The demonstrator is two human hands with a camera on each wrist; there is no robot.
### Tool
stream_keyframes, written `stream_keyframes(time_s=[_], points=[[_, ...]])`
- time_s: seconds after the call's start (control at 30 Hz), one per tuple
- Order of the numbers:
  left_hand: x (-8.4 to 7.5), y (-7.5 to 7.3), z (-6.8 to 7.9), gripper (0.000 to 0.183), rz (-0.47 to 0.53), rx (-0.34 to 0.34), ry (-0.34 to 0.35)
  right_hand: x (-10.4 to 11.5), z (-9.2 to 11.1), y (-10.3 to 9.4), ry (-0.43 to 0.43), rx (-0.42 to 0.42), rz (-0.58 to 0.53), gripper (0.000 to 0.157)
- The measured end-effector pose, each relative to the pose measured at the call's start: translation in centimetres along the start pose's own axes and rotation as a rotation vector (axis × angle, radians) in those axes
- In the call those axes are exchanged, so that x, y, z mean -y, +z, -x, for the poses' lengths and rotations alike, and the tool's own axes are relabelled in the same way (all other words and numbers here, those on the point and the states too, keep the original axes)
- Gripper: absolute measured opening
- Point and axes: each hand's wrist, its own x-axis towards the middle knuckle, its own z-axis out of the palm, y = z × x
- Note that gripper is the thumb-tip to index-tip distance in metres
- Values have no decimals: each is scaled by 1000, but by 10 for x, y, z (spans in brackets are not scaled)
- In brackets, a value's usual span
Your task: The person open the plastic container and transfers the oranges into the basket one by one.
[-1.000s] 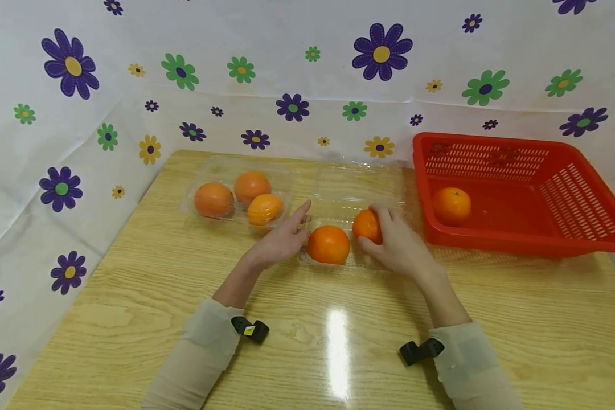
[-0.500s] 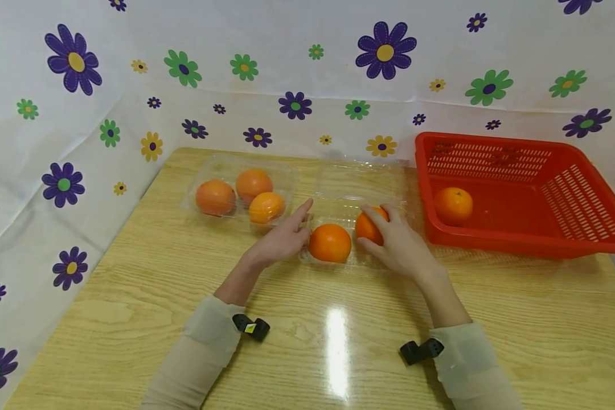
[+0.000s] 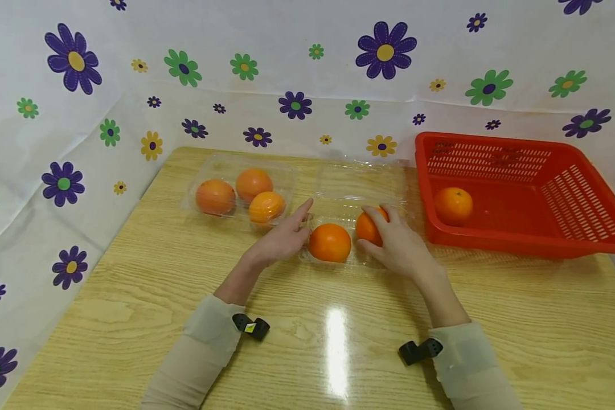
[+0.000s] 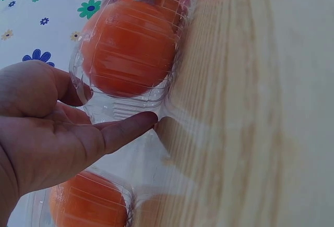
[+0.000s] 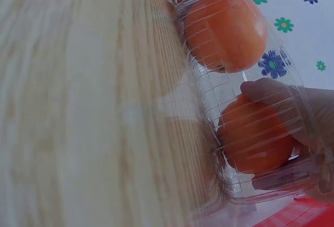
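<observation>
In the head view, a hinged clear plastic clamshell box [image 3: 333, 213] lies with its lid folded back, holding two oranges. One orange [image 3: 330, 243] sits in its left half. My right hand [image 3: 400, 242] grips the other orange [image 3: 368, 229] inside the right half, thumb on the near side and fingers over the top; the right wrist view shows this through the plastic wall. My left hand [image 3: 283, 238] touches the box's left end, index finger extended forward. In the left wrist view, its thumb [image 4: 130, 127] lies against the lower wall and another fingertip is at the rim.
A second clear clamshell [image 3: 282, 171] with three oranges stands at the back left. At the right is a red plastic basket [image 3: 523, 242] with one orange [image 3: 453, 206] in it. A flower-print cloth [image 3: 338, 74] hangs behind the wooden table [image 3: 297, 353].
My right fingers shift slightly over the orange between the first frame and the later ones. The left hand stays at the box end; the head view tilts a little.
</observation>
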Motion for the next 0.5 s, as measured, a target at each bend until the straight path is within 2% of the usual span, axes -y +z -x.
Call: stream_keyframes(time_s=[0.5], points=[[-2, 0, 0, 65, -17, 1, -4, 0, 1, 1, -1, 3, 4, 71]])
